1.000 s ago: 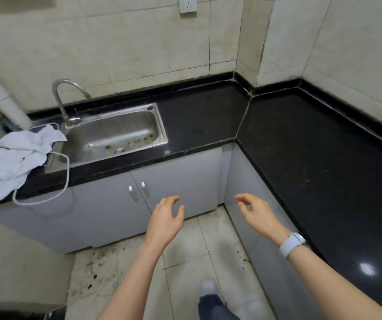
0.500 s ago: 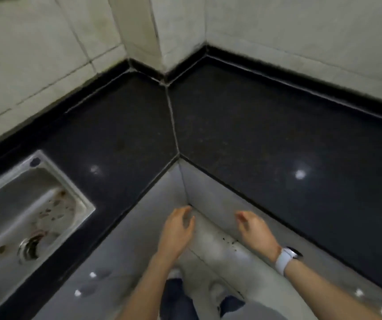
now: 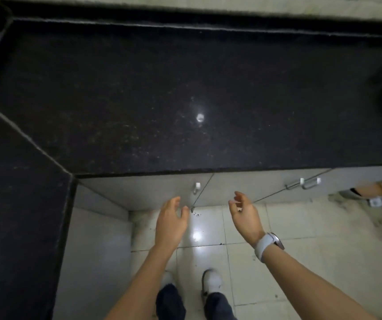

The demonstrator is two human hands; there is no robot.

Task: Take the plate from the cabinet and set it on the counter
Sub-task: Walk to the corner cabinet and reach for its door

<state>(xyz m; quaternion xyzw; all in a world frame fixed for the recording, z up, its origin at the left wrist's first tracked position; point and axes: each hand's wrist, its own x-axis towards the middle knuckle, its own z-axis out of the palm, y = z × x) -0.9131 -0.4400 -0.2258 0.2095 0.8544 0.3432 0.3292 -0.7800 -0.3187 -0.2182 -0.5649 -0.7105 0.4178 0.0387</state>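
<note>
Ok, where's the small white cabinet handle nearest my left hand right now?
In the head view, the white handle sits just under the black counter's front edge, near centre, beside the door seam, above and slightly right of the left hand.

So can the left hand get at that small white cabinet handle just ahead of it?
Probably yes: the left hand is open and empty, the handle sits just beyond its fingertips, and nothing lies between.

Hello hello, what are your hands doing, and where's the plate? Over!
Left hand and right hand open, empty. Plate not in view. Cabinet doors shut under black counter.
</note>
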